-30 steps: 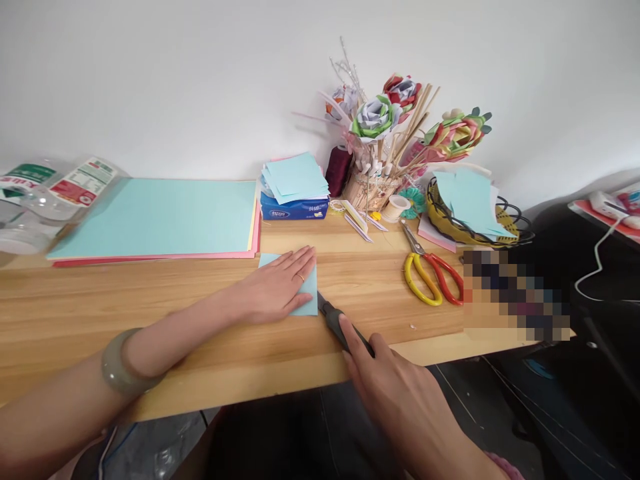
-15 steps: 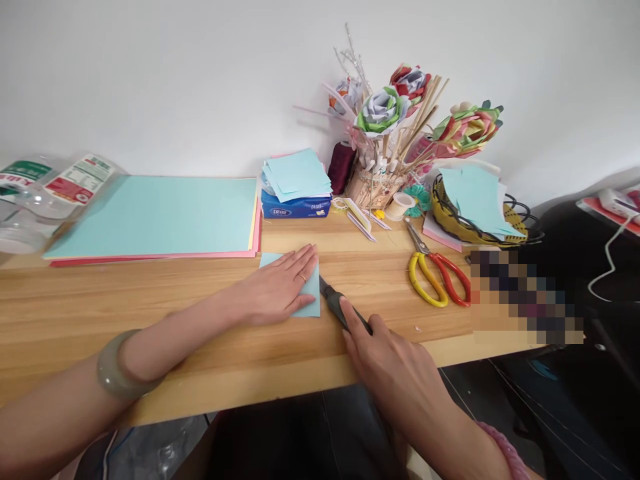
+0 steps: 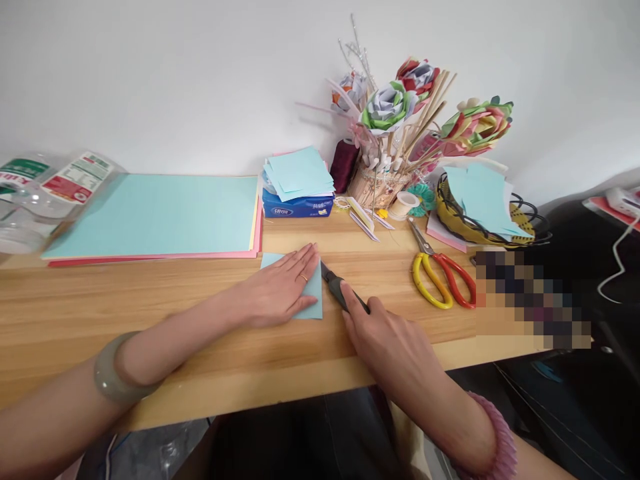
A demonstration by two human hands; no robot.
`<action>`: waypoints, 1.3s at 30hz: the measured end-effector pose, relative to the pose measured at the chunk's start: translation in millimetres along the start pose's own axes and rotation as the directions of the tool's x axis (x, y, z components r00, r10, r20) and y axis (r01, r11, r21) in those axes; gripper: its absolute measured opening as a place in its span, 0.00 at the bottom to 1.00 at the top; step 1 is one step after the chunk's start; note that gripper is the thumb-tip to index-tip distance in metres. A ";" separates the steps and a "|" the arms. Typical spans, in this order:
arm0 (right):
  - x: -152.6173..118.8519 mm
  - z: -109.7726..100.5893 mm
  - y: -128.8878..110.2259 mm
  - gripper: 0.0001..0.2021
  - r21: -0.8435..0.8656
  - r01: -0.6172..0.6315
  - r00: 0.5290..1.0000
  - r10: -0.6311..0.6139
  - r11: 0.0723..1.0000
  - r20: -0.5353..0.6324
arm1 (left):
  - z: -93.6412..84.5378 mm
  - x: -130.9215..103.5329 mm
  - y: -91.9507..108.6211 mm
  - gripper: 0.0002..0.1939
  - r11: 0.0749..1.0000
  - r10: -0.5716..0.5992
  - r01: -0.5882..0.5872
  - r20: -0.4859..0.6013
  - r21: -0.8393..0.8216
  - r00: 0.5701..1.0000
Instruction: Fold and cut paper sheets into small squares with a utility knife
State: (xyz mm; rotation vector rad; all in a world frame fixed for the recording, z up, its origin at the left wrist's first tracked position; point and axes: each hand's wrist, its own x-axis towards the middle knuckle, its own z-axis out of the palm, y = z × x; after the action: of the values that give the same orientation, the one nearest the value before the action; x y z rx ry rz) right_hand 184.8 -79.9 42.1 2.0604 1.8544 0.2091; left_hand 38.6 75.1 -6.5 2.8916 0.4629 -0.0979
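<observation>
My left hand (image 3: 280,290) lies flat on a small light-blue sheet of paper (image 3: 314,308), fingers stretched out and pointing away to the right. A ring is on one finger and a bangle on that forearm. Gripped in my right hand (image 3: 387,337) is a dark grey utility knife (image 3: 340,292), index finger laid along its handle. Its tip meets the right edge of the sheet, close to my left fingertips. How far the blade reaches under the paper is hidden.
Large coloured sheets (image 3: 160,213) lie at left beside plastic bottles (image 3: 75,180). Behind stand a blue tissue box (image 3: 300,205) topped with cut squares and a pot (image 3: 377,187) of paper flowers. Scissors (image 3: 443,273) and a basket (image 3: 457,223) are at right; the table edge is near me.
My right hand has slid the knife a little farther away along the sheet's right edge. My left hand stays flat on the paper. The view has shifted slightly.
</observation>
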 end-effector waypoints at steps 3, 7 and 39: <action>8.9 -1.0 3.4 0.25 0.012 -0.017 1.000 0.017 1.000 0.025 | -1.2 -1.2 -0.2 0.36 0.999 0.002 -0.002 -0.005 -0.040 1.000; 22.8 7.4 15.1 0.24 0.020 -0.096 0.994 0.097 0.995 -0.045 | -10.0 -7.2 -0.3 0.33 0.974 0.022 -0.033 -0.052 -0.223 0.998; 73.3 52.4 44.1 0.23 0.182 0.033 0.772 0.090 0.983 -0.629 | -169.0 87.4 -115.0 0.15 0.852 -0.443 0.254 -0.371 -0.458 0.816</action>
State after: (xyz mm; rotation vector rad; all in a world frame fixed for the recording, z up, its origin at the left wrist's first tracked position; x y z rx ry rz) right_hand 253.3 -19.8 0.1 2.3327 2.2873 0.8781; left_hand 90.7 245.0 127.1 2.3767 0.9852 0.5853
